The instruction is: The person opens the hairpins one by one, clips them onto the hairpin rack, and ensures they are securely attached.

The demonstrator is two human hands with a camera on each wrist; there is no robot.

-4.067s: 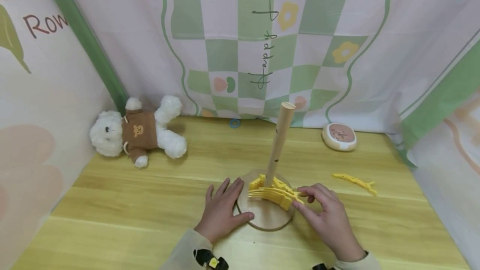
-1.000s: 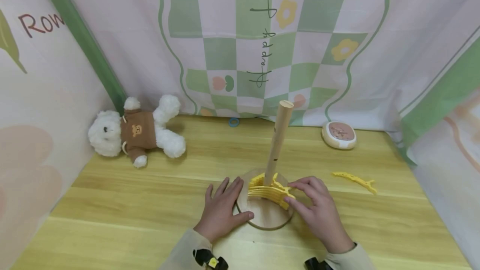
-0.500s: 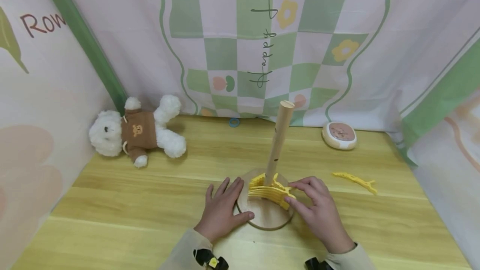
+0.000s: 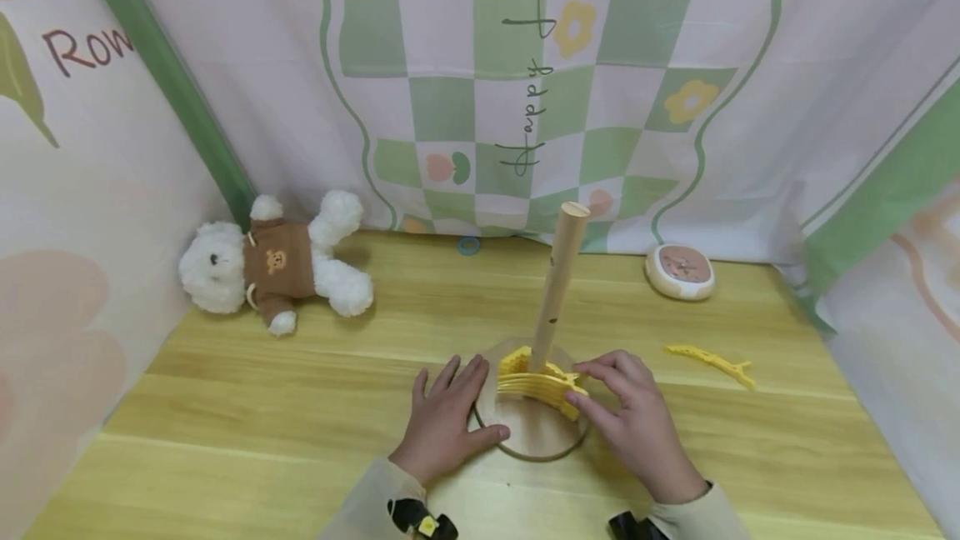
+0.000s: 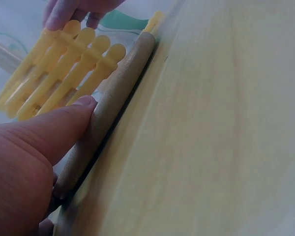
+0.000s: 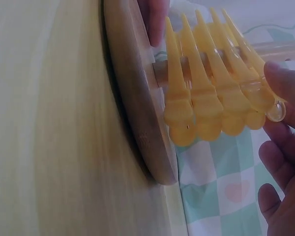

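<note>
A pale wooden post (image 4: 558, 290) rises from a round wooden base (image 4: 536, 444). Several yellow plastic hair clips (image 4: 521, 387) are stacked around its lower part, one above another, rounded ends toward the right. My right hand (image 4: 641, 427) pinches the rounded ends of the topmost hair clip (image 6: 253, 93) between thumb and fingers. My left hand (image 4: 447, 419) lies with spread fingers at the base's left side. In the left wrist view its thumb (image 5: 64, 125) rests against the base's edge. Another yellow hair clip (image 4: 711, 362) lies loose on the table to the right.
A white plush toy (image 4: 277, 265) in a brown top lies at the back left. Near the rear curtain (image 4: 517, 107) are a small blue ring (image 4: 468, 246) and, farther right, a rounded white device (image 4: 680, 272). All rest on the wood-grain table (image 4: 225, 415).
Compared with several seconds ago, my right hand has moved left, bringing the top hair clip in line with the stack. Over the last second both hands have stayed almost still.
</note>
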